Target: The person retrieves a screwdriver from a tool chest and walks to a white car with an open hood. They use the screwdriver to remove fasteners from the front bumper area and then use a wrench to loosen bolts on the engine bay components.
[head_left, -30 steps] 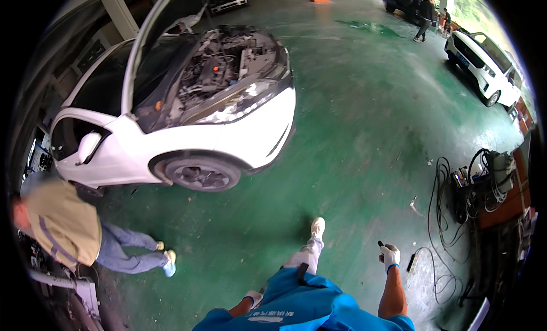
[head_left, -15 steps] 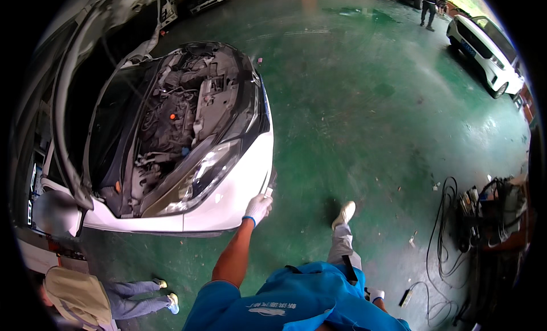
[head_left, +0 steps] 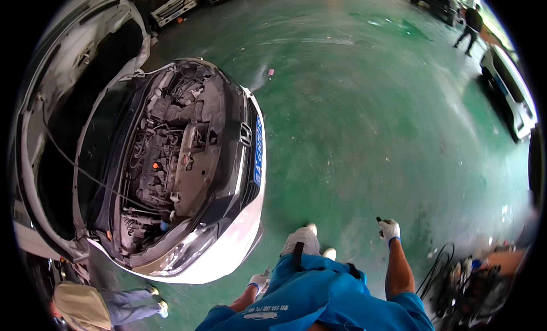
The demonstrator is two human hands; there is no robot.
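My left hand (head_left: 259, 282), in a white glove with a blue cuff, is low beside my blue shirt, near the front corner of the white car (head_left: 231, 248). Its fingers are closed around a small thin grey object (head_left: 267, 270) whose kind I cannot make out. Out to the right, over the green floor, my right hand (head_left: 390, 230) is also gloved and closed. A short dark object (head_left: 379, 219) sticks out of its fist; most of it is hidden. Under the raised hood (head_left: 60, 57), the car's engine bay (head_left: 156, 154) lies exposed, with an orange cap (head_left: 155, 165) on the engine.
Another person (head_left: 85, 302) in a tan vest stands by the car at lower left. Cables (head_left: 436, 268) and a pile of equipment (head_left: 478, 285) lie at lower right. Far right are a white car (head_left: 507, 91) and a person in dark clothes (head_left: 470, 29).
My left hand has come away from the car's front corner, down to my side. My right hand has swung forward into view. I have stepped and turned along the car's front.
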